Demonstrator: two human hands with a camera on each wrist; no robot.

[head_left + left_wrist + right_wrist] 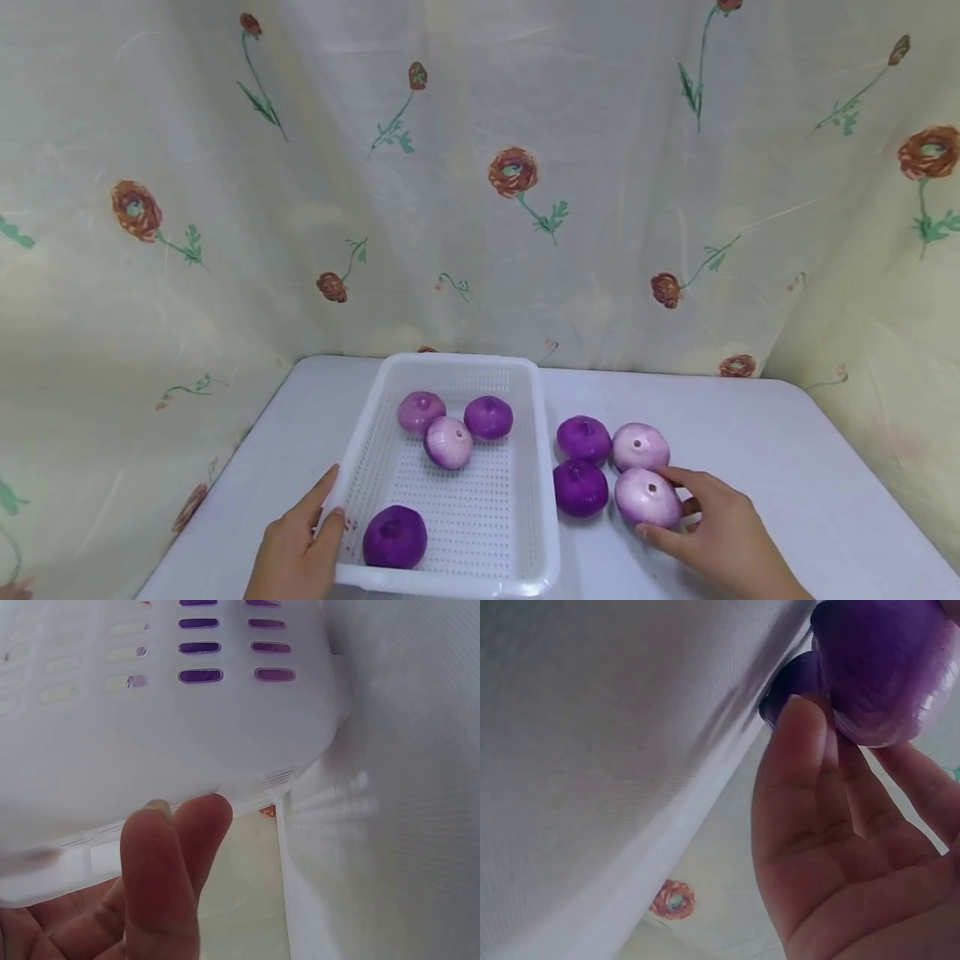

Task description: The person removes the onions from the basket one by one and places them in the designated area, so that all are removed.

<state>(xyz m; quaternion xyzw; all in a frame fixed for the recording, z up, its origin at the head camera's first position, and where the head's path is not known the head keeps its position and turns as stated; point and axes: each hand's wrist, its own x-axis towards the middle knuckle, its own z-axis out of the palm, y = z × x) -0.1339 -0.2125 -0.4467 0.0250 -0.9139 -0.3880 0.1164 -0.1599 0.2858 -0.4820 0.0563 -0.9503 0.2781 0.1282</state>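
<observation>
A white plastic basket (550,500) with slotted walls stands on the table. Its left rim is held by my left hand (296,542); in the left wrist view, fingers (157,877) meet the edge below the slots. Inside are a dark purple onion (394,537) near the front and a cluster of 3 others, a pale one (448,442) foremost. Right of the basket, my right hand (723,525) grips a pale purple-white onion (647,497) between thumb and fingers, also seen as the purple onion (885,667) in the right wrist view.
Beside the gripped onion sit another pale onion (641,447) and two dark purple onions, one behind (583,439) and one in front (581,488), close to the basket's right wall. A flowered curtain (600,208) hangs round the white table (750,433).
</observation>
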